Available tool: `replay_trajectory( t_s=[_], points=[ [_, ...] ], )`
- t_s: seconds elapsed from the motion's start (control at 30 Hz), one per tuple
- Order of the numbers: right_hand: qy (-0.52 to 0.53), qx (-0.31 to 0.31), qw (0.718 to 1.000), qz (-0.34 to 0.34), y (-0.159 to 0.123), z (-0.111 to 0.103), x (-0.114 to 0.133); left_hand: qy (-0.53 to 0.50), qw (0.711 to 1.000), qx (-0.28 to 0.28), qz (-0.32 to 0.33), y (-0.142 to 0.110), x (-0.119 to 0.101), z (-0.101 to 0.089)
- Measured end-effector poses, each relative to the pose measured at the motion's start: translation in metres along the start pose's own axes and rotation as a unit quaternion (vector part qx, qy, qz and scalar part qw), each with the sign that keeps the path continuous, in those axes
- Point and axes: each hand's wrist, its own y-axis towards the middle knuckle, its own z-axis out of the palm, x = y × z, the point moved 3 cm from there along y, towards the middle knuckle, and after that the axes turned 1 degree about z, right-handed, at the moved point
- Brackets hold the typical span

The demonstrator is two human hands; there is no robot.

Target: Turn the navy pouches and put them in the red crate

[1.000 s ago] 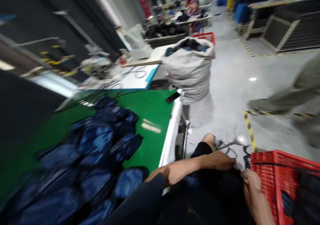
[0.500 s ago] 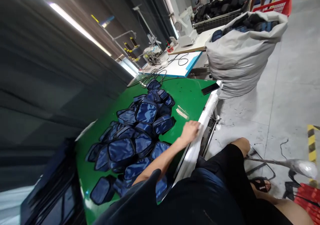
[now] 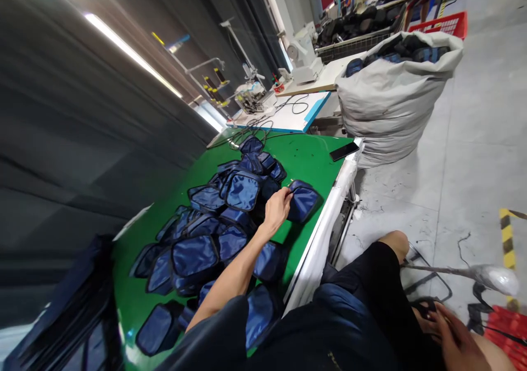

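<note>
My left hand (image 3: 278,209) reaches over the green table and pinches the near edge of a dark blue zipped pouch (image 3: 303,202). That pouch sits near the table's white-wrapped front edge, apart from the main heap. Beside my forearm lies a loose pile of similar camouflage-blue pouches (image 3: 195,256), with one single pouch (image 3: 156,328) at the lower left. My right hand (image 3: 455,330) is low at the right, by my leg. Its fingers are curled together, and a dark shape at their tips cannot be made out against the sandal behind.
A black phone (image 3: 344,151) lies at the table corner. Past the table stand a large grey-white sack (image 3: 395,102) of pouches, a thread stand and sewing machine (image 3: 251,96), and a red basket (image 3: 448,26). A plastic-wrapped rod (image 3: 489,277) sticks out by my knee.
My left hand has moved from the table's front edge leftward and now pinches a pouch, which lies where a pale strip showed before. My right hand has come into view at lower right.
</note>
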Motion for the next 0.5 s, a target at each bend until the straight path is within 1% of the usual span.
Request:
replay_trajectory(
  t_s=[0.03, 0.07, 0.1, 0.13, 0.2, 0.23, 0.3, 0.37, 0.43, 0.47, 0.5],
  points=[
    [0.001, 0.000, 1.000, 0.006, 0.003, 0.009, 0.007, -0.096, 0.995, -0.011, 0.010, 0.000, -0.016, 0.008],
    [0.004, -0.002, 1.000, 0.004, 0.005, 0.019, 0.018, -0.201, 0.979, -0.007, 0.014, -0.001, -0.033, 0.017],
    [0.010, -0.015, 1.000, -0.003, 0.007, 0.027, 0.033, -0.303, 0.953, 0.018, 0.010, -0.003, -0.052, 0.029],
    [0.013, -0.017, 0.999, -0.042, 0.009, 0.035, 0.053, -0.387, 0.920, 0.061, -0.001, -0.006, -0.071, 0.041],
    [-0.010, -0.058, 0.983, -0.176, 0.009, 0.042, 0.100, -0.499, 0.848, 0.171, -0.036, -0.018, -0.110, 0.066],
    [-0.032, -0.079, 0.970, -0.229, 0.009, 0.042, 0.121, -0.528, 0.817, 0.228, -0.053, -0.025, -0.129, 0.076],
    [-0.077, -0.080, 0.948, -0.300, 0.007, 0.037, 0.151, -0.547, 0.770, 0.317, -0.080, -0.041, -0.162, 0.091],
    [-0.092, -0.075, 0.934, -0.336, 0.004, 0.028, 0.163, -0.551, 0.741, 0.372, -0.089, -0.053, -0.189, 0.098],
    [-0.077, -0.083, 0.937, -0.329, 0.000, 0.016, 0.160, -0.562, 0.722, 0.396, -0.077, -0.060, -0.211, 0.098],
    [-0.062, -0.094, 0.945, -0.308, -0.002, 0.011, 0.155, -0.571, 0.715, 0.398, -0.062, -0.063, -0.220, 0.097],
    [-0.044, -0.111, 0.953, -0.277, -0.005, 0.005, 0.149, -0.577, 0.715, 0.392, -0.042, -0.066, -0.227, 0.095]
  ],
)
